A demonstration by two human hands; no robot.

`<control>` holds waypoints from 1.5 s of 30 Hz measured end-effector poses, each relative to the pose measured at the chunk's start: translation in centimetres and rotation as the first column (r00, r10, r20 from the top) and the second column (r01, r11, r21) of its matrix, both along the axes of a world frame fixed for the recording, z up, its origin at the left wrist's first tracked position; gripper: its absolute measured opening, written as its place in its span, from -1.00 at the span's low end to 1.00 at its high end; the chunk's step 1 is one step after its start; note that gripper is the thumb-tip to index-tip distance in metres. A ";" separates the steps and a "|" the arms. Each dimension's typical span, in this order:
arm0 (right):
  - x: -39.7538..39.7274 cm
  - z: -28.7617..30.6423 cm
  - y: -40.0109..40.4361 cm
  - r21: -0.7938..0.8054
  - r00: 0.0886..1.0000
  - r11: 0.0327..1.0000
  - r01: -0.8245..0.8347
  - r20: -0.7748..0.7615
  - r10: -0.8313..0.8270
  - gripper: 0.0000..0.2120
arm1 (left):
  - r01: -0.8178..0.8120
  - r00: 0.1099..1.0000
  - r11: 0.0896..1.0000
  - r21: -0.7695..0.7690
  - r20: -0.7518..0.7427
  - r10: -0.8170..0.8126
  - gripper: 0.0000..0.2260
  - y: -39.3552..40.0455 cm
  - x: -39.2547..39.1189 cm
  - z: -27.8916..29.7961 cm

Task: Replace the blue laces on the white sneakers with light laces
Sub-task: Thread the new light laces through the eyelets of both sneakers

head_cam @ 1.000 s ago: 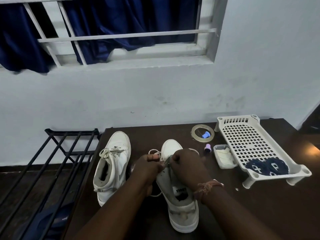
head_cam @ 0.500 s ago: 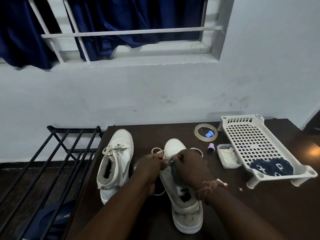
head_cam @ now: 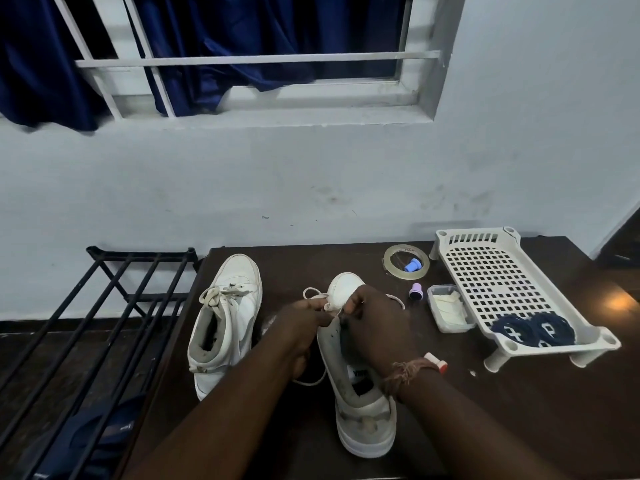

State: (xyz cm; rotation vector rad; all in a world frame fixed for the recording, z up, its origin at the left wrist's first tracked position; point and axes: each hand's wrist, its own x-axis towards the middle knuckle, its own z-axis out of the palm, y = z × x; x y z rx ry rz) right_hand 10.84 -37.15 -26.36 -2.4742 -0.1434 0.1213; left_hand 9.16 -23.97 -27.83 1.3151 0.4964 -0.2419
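Light cream lace [head_cam: 313, 293] is pinched by fingers of your left hand [head_cam: 302, 318] and right hand [head_cam: 375, 323] over the unlaced white high-top sneaker [head_cam: 360, 386]; slack loops may let you skip an eyelet.

Tape roll [head_cam: 406, 262], white perforated tray [head_cam: 491, 282], black rack [head_cam: 104, 306] beside dark table [head_cam: 519, 410].

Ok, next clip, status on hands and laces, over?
Both hands pinching light lace at right sneaker. Left sneaker already laced. Blue laces coiled in tray. Nothing obstructing.
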 end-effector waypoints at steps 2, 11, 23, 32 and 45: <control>-0.3 0.1 0.1 -0.016 0.998 0.999 -0.044 0.035 0.045 -0.79 | -0.018 0.999 0.998 0.052 0.045 0.015 -0.70 -0.1 0.1 0.0; -0.5 0.4 -0.5 -0.065 0.992 0.997 -0.030 0.121 0.038 -0.81 | -0.151 0.989 0.978 0.146 0.014 0.150 -0.65 -0.8 0.2 0.3; -0.2 0.1 -1.8 0.009 0.978 0.988 0.152 -0.147 -0.149 -0.77 | 0.269 0.963 0.641 0.719 -0.178 -0.204 -0.71 2.6 -0.1 3.8; -0.5 -0.2 -2.0 0.100 0.966 0.971 0.215 -0.170 -0.196 -0.78 | -0.135 0.927 0.989 -0.058 0.346 0.147 -0.68 4.1 -1.8 7.2; -0.6 0.1 -2.0 0.143 0.937 0.939 0.314 -0.204 -0.283 -0.80 | 0.580 0.813 0.606 0.544 -0.338 -0.475 -0.90 3.5 -2.8 4.8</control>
